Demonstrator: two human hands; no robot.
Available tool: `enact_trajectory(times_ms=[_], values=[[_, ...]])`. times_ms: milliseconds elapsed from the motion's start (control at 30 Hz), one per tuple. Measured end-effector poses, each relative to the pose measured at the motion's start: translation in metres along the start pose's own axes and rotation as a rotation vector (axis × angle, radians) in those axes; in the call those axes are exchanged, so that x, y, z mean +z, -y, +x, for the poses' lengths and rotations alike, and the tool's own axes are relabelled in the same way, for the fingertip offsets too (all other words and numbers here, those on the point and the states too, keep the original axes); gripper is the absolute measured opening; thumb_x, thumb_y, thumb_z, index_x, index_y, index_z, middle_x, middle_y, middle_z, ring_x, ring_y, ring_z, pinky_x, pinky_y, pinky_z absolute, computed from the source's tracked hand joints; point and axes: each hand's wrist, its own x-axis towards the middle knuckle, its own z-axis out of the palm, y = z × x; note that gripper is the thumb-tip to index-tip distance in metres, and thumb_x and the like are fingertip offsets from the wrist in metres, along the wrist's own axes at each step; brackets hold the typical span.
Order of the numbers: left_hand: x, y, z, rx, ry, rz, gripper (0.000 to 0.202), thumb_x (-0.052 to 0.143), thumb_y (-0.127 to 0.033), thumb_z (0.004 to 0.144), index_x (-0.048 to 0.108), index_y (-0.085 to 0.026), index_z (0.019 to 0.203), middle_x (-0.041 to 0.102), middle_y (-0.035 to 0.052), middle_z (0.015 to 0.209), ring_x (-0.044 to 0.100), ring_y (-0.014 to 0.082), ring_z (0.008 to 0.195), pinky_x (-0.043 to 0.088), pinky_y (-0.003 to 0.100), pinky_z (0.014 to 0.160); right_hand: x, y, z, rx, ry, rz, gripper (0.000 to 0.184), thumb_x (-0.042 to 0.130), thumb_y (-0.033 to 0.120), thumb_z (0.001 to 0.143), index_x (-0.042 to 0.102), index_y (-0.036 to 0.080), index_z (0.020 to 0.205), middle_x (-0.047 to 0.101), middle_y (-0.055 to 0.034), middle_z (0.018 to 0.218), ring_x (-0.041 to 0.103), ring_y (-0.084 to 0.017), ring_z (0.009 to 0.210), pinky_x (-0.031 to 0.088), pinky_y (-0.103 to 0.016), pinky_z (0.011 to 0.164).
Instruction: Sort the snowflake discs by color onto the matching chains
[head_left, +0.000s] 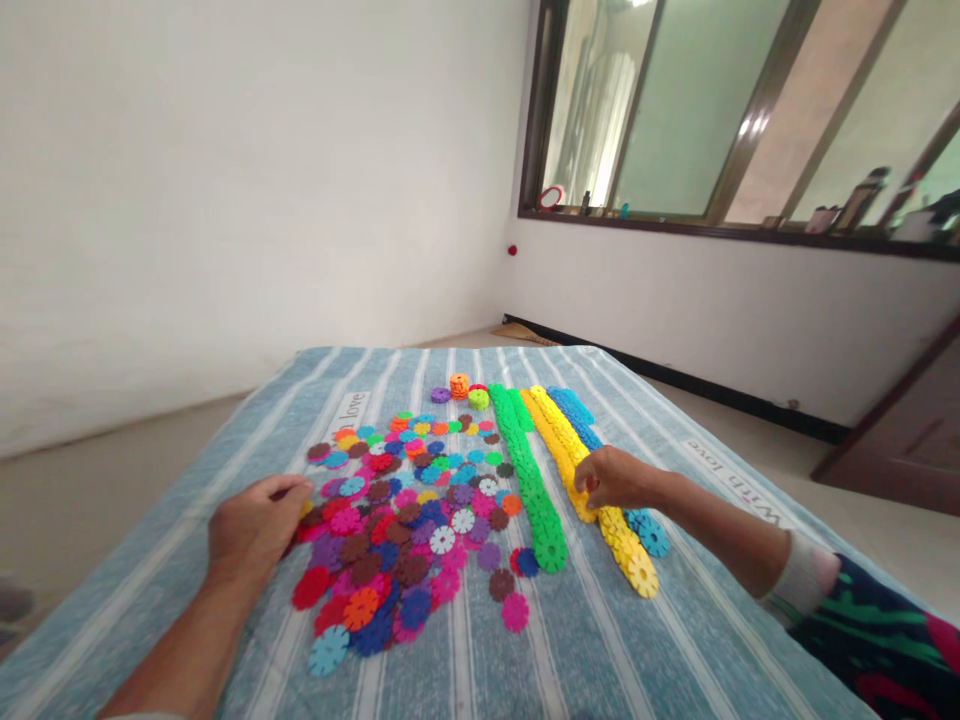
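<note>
A heap of mixed-colour snowflake discs (409, 520) lies spread on the blue striped cloth (600, 640). My left hand (255, 522) rests at the heap's left edge, fingers curled down onto the discs; whether it holds one is hidden. To the right run three overlapping rows: a green row (529, 470), a yellow row (577, 480) and a blue row (592, 435). My right hand (615, 478) sits over the yellow row near its middle, fingers pinched together on the yellow discs.
Small stacks of orange (459, 385), green (478, 398) and purple (440, 395) discs stand at the far end of the heap. The cloth-covered surface ends ahead, with bare floor and white walls beyond. A dark-framed window (720, 110) fills the right wall.
</note>
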Motion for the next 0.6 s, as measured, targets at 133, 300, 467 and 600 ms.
enact_trajectory(times_ms=[133, 300, 467, 600], values=[[0.003, 0.006, 0.002, 0.024, 0.008, 0.004, 0.03, 0.058, -0.037, 0.068, 0.072, -0.018, 0.086, 0.07, -0.0001, 0.077, 0.061, 0.0208, 0.075, 0.044, 0.027, 0.067, -0.002, -0.005, 0.003, 0.036, -0.046, -0.008, 0.021, 0.068, 0.009, 0.063, 0.074, 0.02, 0.08, 0.071, -0.0012, 0.078, 0.063, -0.016, 0.069, 0.039, -0.021, 0.059], [0.003, 0.007, -0.005, 0.085, 0.002, -0.04, 0.028, 0.056, -0.035, 0.07, 0.072, -0.017, 0.082, 0.072, 0.0021, 0.08, 0.064, 0.0212, 0.079, 0.046, 0.028, 0.071, 0.001, 0.002, 0.007, 0.004, -0.075, 0.001, 0.017, 0.064, 0.013, 0.069, 0.073, 0.018, 0.083, 0.071, -0.0023, 0.078, 0.064, -0.016, 0.071, 0.041, -0.022, 0.062], [0.007, 0.01, -0.006, 0.111, -0.016, -0.06, 0.025, 0.053, -0.034, 0.071, 0.072, -0.019, 0.078, 0.073, 0.0028, 0.077, 0.066, 0.0213, 0.078, 0.047, 0.027, 0.07, 0.001, 0.013, 0.01, -0.012, 0.022, -0.123, 0.02, 0.063, 0.016, 0.068, 0.073, 0.018, 0.086, 0.072, -0.0033, 0.085, 0.065, -0.018, 0.078, 0.042, -0.022, 0.064], [0.01, 0.012, -0.004, 0.093, -0.016, -0.052, 0.027, 0.054, -0.035, 0.071, 0.073, -0.019, 0.082, 0.072, 0.0021, 0.076, 0.064, 0.0203, 0.072, 0.047, 0.027, 0.066, -0.003, 0.009, 0.008, 0.047, 0.093, -0.238, 0.019, 0.07, 0.025, 0.066, 0.075, 0.019, 0.084, 0.072, -0.0056, 0.085, 0.065, -0.023, 0.08, 0.041, -0.026, 0.063]])
